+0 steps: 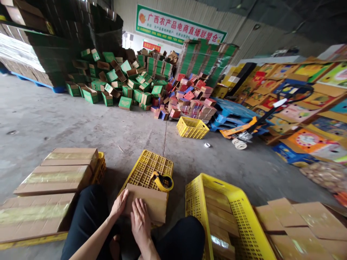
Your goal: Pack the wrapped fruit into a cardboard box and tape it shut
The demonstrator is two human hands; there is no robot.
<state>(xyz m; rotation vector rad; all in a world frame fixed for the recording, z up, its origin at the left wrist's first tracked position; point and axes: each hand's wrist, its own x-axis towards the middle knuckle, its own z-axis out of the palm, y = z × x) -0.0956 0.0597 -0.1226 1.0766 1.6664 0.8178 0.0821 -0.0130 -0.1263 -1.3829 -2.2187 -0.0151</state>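
A small brown cardboard box rests on an upturned yellow crate between my knees. At the box's left end, my left hand holds the edge, its fingers along the side and its thumb out of sight. My right hand lies open on the top face with the fingers stretched out. Just behind the box, a yellow tape dispenser sits on the same crate.
Taped cartons lie at my left on yellow crates. On my right, a yellow crate holds several boxes, beside flat cardboard pieces. Farther off are a yellow basket, a pallet jack and heaped green boxes.
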